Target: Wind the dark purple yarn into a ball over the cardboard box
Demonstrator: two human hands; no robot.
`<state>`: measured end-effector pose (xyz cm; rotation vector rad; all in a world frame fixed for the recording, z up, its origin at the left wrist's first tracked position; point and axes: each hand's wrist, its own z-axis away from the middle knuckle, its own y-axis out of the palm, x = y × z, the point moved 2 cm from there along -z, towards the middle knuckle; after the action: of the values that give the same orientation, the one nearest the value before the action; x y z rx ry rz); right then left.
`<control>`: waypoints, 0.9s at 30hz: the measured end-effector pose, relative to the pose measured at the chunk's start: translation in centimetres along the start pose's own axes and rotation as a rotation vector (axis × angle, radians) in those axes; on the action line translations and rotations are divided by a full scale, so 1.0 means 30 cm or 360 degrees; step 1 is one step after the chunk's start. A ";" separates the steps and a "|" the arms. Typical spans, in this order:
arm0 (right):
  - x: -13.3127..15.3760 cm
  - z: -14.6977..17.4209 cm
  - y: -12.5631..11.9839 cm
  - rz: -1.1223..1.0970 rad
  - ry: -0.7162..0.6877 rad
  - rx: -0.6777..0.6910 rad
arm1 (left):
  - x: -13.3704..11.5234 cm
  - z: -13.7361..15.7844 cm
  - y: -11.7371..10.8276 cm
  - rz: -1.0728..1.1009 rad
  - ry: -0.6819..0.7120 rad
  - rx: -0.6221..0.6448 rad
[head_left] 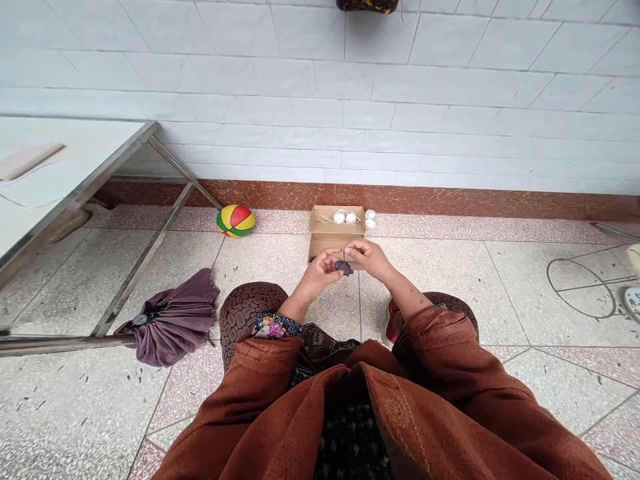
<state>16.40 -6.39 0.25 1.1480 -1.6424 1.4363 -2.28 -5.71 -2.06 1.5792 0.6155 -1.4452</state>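
My left hand point(319, 277) is closed on a small dark purple ball of yarn point(343, 267), held between thumb and fingers. Just to its right, my right hand point(369, 259) is closed in a pinch, and a thin dark strand seems to run from its fingertips down to the ball. Both hands are over the near edge of an open cardboard box point(323, 243) on the floor. White balls of string point(339, 217) rest against its raised lid, with loose ends trailing. More white balls point(370, 220) sit beside the lid on the right. My hands hide part of the box's inside.
A striped red, yellow and green ball point(236, 221) lies near the wall. At left are a metal-framed table point(115, 157) and a folded purple umbrella-like cloth point(177, 320). A thin metal ring frame point(580, 283) stands at right. A dark object point(367, 5) shows at the top.
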 end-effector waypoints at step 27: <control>0.018 0.058 0.022 0.0365 -0.0408 0.0145 | 0.009 -0.002 -0.031 0.0036 -0.0097 -0.0020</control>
<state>15.68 -8.20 0.16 1.2706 -1.9558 1.5717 -2.97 -5.27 -2.56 1.5220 0.5681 -1.4645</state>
